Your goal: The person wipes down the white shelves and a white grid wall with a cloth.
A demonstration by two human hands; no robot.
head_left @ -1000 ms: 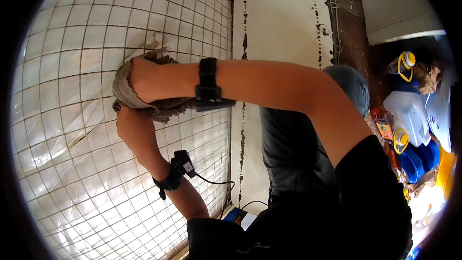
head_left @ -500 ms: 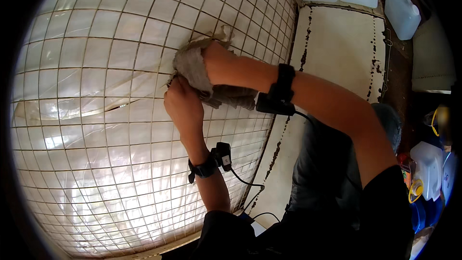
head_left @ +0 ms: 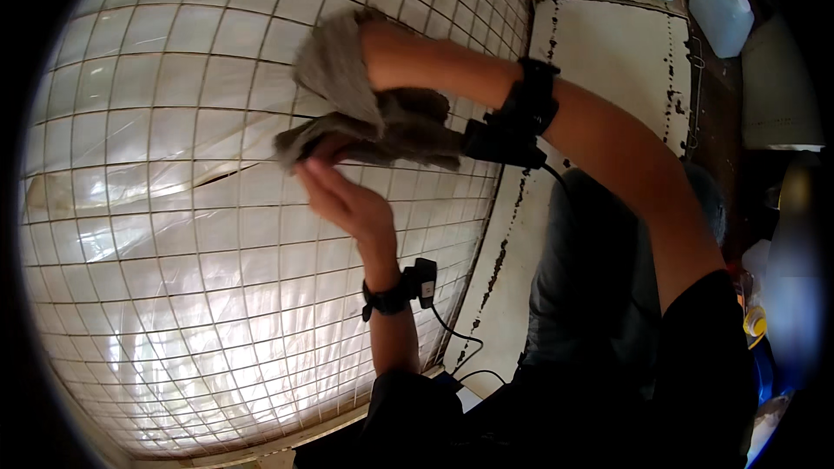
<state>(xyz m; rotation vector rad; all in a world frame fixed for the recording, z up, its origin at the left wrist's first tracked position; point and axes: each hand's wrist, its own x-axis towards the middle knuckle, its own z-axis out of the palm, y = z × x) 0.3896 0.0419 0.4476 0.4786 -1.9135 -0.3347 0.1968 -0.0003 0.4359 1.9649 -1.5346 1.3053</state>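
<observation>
A grey-brown cloth point(head_left: 408, 126) is bunched against a wire grid panel point(head_left: 217, 234) with whitish sheeting behind it. My right hand point(head_left: 380, 45) is mostly covered by the cloth, which wraps over its knuckles and moves with it; the fingers are hidden. From below, my left hand point(head_left: 343, 204) reaches up to the lower left fold of the cloth. Its fingers are stretched out and loose, the tips slightly blurred at the fold. Each wrist wears a black strap with a small box and cable.
A cream ledge point(head_left: 608, 69) with dark flaked lines runs along the grid's right side. A whitish plastic jug point(head_left: 721, 7) stands at the upper right. My bent leg point(head_left: 573, 269) is below the right forearm. Blurred containers and a yellow cap point(head_left: 755, 321) sit at the right edge.
My right hand has moved up the grid with the cloth. The cloth has spread and now hangs lower left of it. My left hand's fingers have loosened from a closed grip and straightened.
</observation>
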